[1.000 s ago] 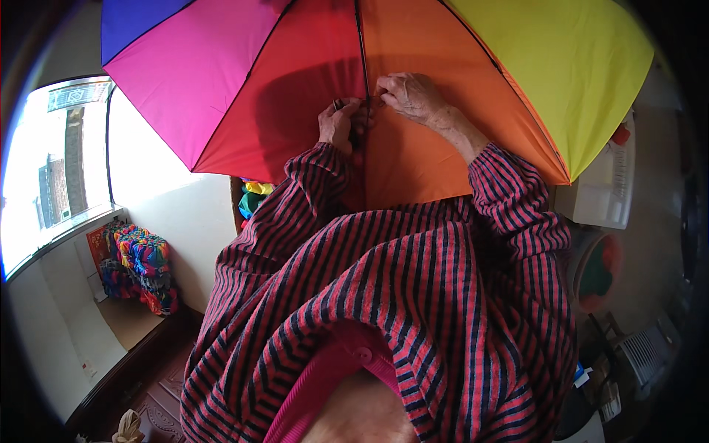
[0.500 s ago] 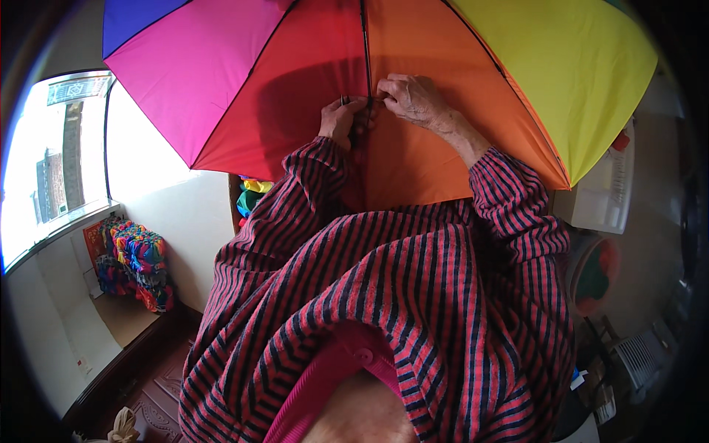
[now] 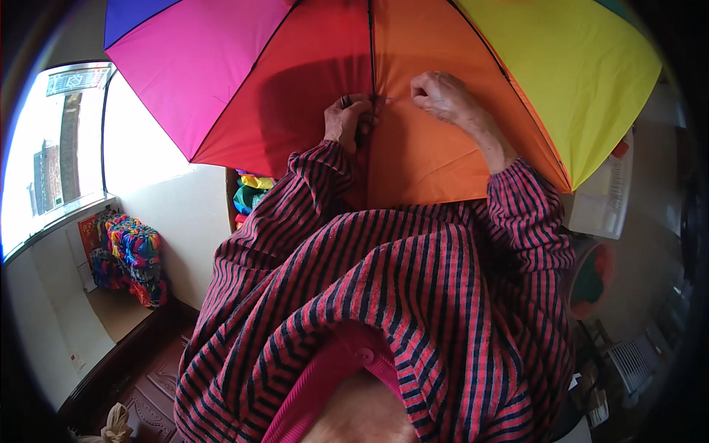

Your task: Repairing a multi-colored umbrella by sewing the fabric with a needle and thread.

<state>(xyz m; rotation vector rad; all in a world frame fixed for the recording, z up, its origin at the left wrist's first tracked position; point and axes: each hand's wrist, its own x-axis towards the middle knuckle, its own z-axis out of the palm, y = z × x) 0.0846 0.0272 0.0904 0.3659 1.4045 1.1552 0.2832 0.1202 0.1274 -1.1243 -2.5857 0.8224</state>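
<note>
An open rainbow umbrella (image 3: 436, 159) spreads in front of me, its inner side with thin dark ribs facing me. At the seam between the red and orange panels, my left hand (image 3: 346, 119) is closed on the umbrella, beside a dark rib (image 3: 372, 52). A dark ring-like band shows on one of its fingers. My right hand (image 3: 445, 97) is held in a pinch over the orange panel, apart from the rib. A faint, fine thread (image 3: 397, 98) seems to run from its fingers to the seam; whether a needle is there is too small to tell.
A bundle of multicoloured cords (image 3: 133, 255) stands at the left below a bright window (image 3: 59, 148). Folded colourful cloth (image 3: 249, 193) sits behind my left sleeve. On the right are a white plastic bin (image 3: 602, 196) and a round tub (image 3: 591, 277) with red and green contents.
My right hand has moved away from the rib to the right, drawing out the fine thread. My left hand stays at the seam, and the umbrella has shifted only slightly.
</note>
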